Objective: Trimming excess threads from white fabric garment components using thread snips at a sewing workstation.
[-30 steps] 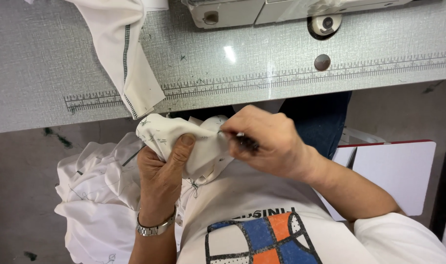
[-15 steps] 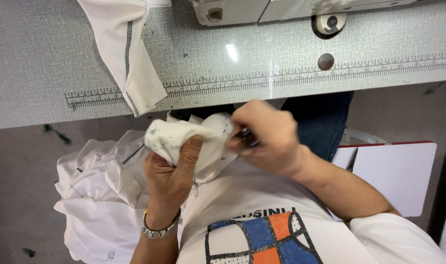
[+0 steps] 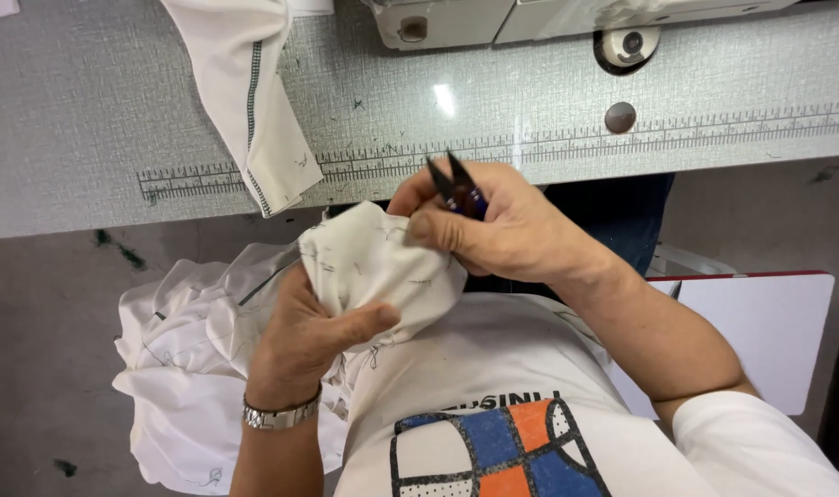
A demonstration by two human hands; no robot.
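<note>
Left hand (image 3: pixel 304 336): closed around one bunched white cloth (image 3: pixel 378 267), held below the worktop's (image 3: pixel 88 101) near edge.
Right hand (image 3: pixel 502 225): closed on one pair of thread snips (image 3: pixel 456 184), blades pointing up toward the worktop.
Relation: cloth lay just left of the snips, touching the right thumb.
Strip (image 3: pixel 258 101): one, draped over the near edge.

Garment sewing workshop: grey work surface (image 3: pixel 88 110) with inlaid ruler strip (image 3: pixel 714 129), sewing machine base (image 3: pixel 493 18), heaped white fabric pieces (image 3: pixel 175 368).
</note>
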